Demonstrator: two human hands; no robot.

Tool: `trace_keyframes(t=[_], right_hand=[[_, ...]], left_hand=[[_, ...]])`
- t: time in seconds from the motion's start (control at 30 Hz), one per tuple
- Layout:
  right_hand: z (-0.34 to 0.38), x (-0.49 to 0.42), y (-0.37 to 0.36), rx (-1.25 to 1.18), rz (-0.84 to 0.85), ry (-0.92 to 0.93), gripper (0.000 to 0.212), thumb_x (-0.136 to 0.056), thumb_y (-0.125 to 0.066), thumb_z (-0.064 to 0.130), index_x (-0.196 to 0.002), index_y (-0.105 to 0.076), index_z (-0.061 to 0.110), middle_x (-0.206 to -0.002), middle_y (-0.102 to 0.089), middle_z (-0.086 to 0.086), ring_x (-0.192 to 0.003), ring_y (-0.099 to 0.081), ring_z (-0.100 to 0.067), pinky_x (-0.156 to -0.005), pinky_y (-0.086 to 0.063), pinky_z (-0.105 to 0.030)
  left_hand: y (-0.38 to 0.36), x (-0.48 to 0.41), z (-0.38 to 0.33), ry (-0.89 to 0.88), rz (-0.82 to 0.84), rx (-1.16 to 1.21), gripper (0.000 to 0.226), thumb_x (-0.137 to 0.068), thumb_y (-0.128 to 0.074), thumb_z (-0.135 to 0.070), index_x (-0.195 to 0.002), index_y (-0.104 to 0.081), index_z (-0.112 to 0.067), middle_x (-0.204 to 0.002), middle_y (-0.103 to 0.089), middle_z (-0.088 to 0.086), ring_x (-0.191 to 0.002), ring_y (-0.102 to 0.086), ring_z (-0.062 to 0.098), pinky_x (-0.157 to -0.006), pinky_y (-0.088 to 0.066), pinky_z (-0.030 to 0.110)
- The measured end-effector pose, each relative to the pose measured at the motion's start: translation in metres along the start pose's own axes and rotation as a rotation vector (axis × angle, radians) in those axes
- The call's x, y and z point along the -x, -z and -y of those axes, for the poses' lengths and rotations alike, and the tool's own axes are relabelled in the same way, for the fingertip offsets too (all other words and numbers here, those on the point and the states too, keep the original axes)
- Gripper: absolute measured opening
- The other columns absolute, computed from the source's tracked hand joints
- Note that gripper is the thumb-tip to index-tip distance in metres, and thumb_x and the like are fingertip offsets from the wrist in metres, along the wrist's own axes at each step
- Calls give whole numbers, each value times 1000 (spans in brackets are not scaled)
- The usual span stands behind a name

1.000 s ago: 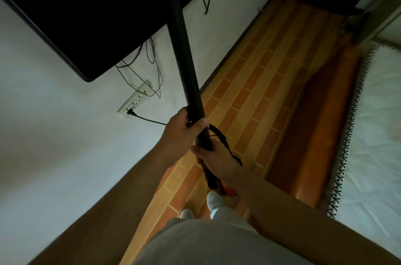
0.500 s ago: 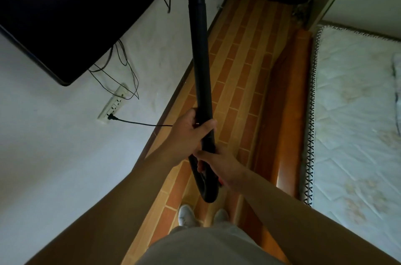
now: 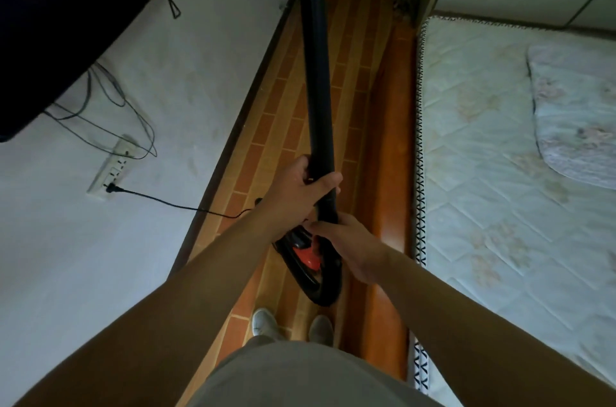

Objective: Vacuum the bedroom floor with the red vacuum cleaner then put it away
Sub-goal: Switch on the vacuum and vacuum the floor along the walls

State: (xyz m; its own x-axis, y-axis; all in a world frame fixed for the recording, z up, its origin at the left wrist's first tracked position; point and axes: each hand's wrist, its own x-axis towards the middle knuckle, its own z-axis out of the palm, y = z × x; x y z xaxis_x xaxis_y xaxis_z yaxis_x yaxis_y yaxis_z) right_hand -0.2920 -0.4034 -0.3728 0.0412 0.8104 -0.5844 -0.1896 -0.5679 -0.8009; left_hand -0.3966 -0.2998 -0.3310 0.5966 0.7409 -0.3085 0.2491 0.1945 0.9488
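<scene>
Person stands btwn wall and bed [image 3: 500,173]. Left hand [image 3: 300,188] wraps fingers round black tube [image 3: 320,89]. Right hand [image 3: 348,245] clasps its lower end above the red vacuum cleaner [image 3: 308,258], low by the feet, prob. bracing the joint. Cord [image 3: 173,205] is plugged into wall socket [image 3: 108,173].

A black tube [image 3: 318,73] is gripped by the left hand [image 3: 296,190] and, just below it, by the right hand [image 3: 353,246]. It is pointed away over the tiled floor [image 3: 283,126]. The red-and-black vacuum [image 3: 308,260] is seen under the hands, near two shoes [image 3: 265,323]. A cord [image 3: 173,205] is plugged into a strip [image 3: 111,169] on the wall [image 3: 200,73]. A mattress [image 3: 500,173] is seen along the floor's right edge.
</scene>
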Motion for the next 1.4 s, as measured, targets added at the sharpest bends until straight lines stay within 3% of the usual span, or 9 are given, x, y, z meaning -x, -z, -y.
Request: trace_keyframes(t=[0.1, 0.2, 0.53, 0.67, 0.83, 1.23, 1.4], right_hand=[[0, 13, 28, -11, -47, -8, 20, -91, -70, 30, -90, -63, 11, -75, -61, -9, -70, -57, -24, -74, -46, -39], [0, 25, 53, -32, -116, -7, 28, -82, -72, 34, -97, -64, 12, -75, -62, -8, -72, -58, -26, -78, -46, -43], [31, 35, 91, 6, -194, 48, 10, -100, -64, 16, -105, -59, 9, -73, -60, -7, -68, -59, -23, -66, -53, -29], [42, 9, 76, -7, -222, 43, 25, -95, -68, 25, -117, -61, 15, -76, -64, -4, -76, -62, -23, -79, -53, -38], [77, -35, 44, 34, -218, 57, 30, -89, -71, 30, -114, -63, 16, -80, -65, -5, -80, -62, -25, -83, -51, -41], [178, -107, -32, 175, -238, 156, 19, -98, -64, 17, -116, -63, 13, -82, -59, -8, -78, -58, -25, -76, -48, -40], [192, -122, -43, 180, -244, 159, 7, -97, -63, 15, -104, -62, 16, -84, -60, -10, -77, -59, -24, -76, -49, -40]], left_hand=[[-30, -7, -12, -13, 55, -16, 31, -96, -69, -32, -121, -59, -17, -105, -76, 1, -99, -73, 10, -94, -58, 35], [-56, -15, -22, -32, 110, 2, 33, -96, -69, -30, -124, -58, -15, -108, -75, 4, -99, -73, 12, -94, -59, 38], [-77, -43, -48, -66, 215, 51, 31, -96, -67, -31, -122, -58, -17, -112, -75, 2, -107, -72, 18, -102, -54, 48], [-53, -53, -57, -96, 225, 59, 27, -99, -63, -28, -124, -58, -20, -114, -75, 1, -107, -71, 15, -101, -55, 44], [3, -76, -63, -124, 169, 78, 28, -99, -64, -26, -125, -58, -21, -115, -74, 0, -109, -71, 15, -100, -56, 45], [123, -125, -93, -230, 17, 102, 34, -100, -62, -23, -131, -56, -13, -119, -72, 5, -110, -70, 20, -99, -56, 47], [139, -139, -96, -243, 3, 95, 30, -100, -62, -25, -129, -57, -16, -119, -72, 3, -111, -70, 19, -100, -55, 48]])
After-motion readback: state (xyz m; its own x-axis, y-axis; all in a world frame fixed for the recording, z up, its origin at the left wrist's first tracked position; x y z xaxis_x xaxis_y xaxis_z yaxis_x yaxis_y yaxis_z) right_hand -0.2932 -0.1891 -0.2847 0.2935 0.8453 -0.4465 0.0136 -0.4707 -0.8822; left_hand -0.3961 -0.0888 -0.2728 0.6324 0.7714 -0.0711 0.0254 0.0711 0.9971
